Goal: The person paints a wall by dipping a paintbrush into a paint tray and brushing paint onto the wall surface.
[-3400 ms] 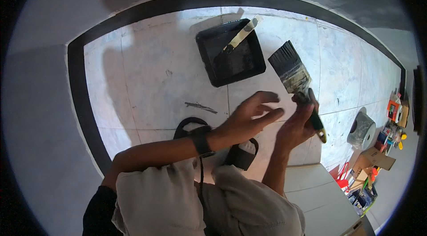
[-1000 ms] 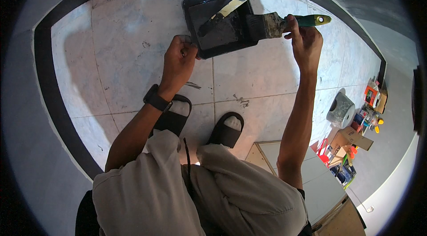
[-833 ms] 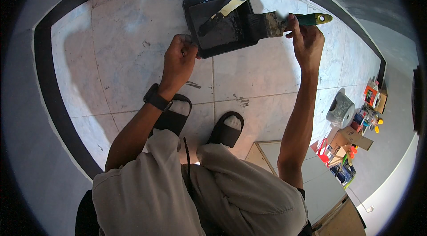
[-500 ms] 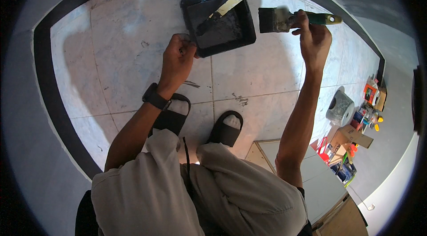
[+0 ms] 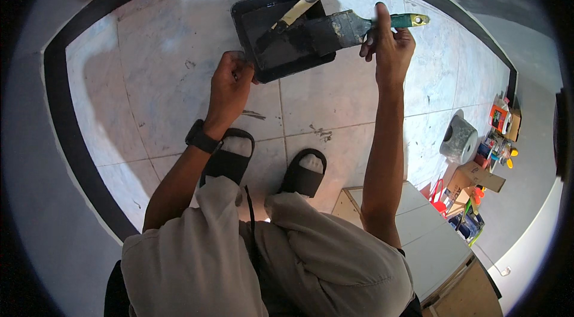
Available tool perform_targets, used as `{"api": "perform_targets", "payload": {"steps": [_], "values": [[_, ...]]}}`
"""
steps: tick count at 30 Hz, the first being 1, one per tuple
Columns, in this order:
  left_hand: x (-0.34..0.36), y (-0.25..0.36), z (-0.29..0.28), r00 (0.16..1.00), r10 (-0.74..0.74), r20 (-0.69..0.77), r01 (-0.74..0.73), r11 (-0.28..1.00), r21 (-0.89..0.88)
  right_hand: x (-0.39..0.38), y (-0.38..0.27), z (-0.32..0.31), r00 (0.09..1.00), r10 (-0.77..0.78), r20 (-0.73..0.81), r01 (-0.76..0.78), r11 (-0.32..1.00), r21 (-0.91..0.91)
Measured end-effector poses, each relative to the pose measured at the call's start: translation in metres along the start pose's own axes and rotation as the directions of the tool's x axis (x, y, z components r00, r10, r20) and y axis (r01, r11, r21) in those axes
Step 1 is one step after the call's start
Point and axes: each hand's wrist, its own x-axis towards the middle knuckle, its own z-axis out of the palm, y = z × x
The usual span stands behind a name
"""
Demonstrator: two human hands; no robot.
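A black paint tray [image 5: 291, 72] with dark paint inside lies on the tiled floor ahead of my feet. My left hand [image 5: 233, 81] pinches the tray's near left corner. My right hand [image 5: 393, 54] grips a wide paintbrush [image 5: 353, 24] by its green handle, index finger raised along it. The brush's dark bristles reach over the tray's right rim into the tray; whether they touch the paint I cannot tell. A flat, pale stick [image 5: 305, 3] with a paint-dark lower end leans in the tray, its upper end over the far rim.
Light floor tiles [image 5: 335, 101] carry some dark smears. A black painted band [image 5: 55, 90] runs round the floor's edge along grey walls. To the right stand a grey plastic stool [image 5: 459, 140], a cardboard box [image 5: 463, 182] and assorted containers. A white cabinet [image 5: 418, 227] is beside my right leg.
My right hand has moved left, bringing the brush from beside the tray to over its inside. The tray and my left hand have shifted slightly left and nearer.
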Motion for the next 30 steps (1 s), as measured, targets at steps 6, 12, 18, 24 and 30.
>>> {"api": "perform_targets", "payload": {"steps": [6, 12, 18, 24, 30], "values": [[-0.002, 0.007, 0.002, 1.0, 0.0, -0.007, 0.0, 1.0, 0.017, 0.005, 0.024, -0.003, 0.993, 0.052, -0.104, -0.053, 0.999, -0.009], [-0.008, 0.006, 0.008, 1.0, 0.015, -0.025, -0.016, 1.0, -0.026, 0.005, 0.02, -0.008, 0.996, -0.048, -0.081, 0.039, 0.993, -0.11], [-0.012, -0.004, 0.001, 0.998, -0.013, -0.056, 0.013, 1.0, -0.011, 0.005, 0.016, -0.01, 0.994, -0.089, -0.063, 0.081, 0.99, -0.115], [-0.005, 0.0, 0.0, 0.999, 0.008, -0.031, -0.008, 1.0, 0.003, 0.013, 0.012, -0.018, 0.987, -0.079, -0.137, 0.057, 0.986, -0.157], [0.0, 0.029, 0.003, 0.999, -0.033, -0.033, 0.038, 0.987, 0.159, 0.014, 0.001, -0.066, 0.954, -0.039, -0.298, 0.07, 0.993, 0.095]]}}
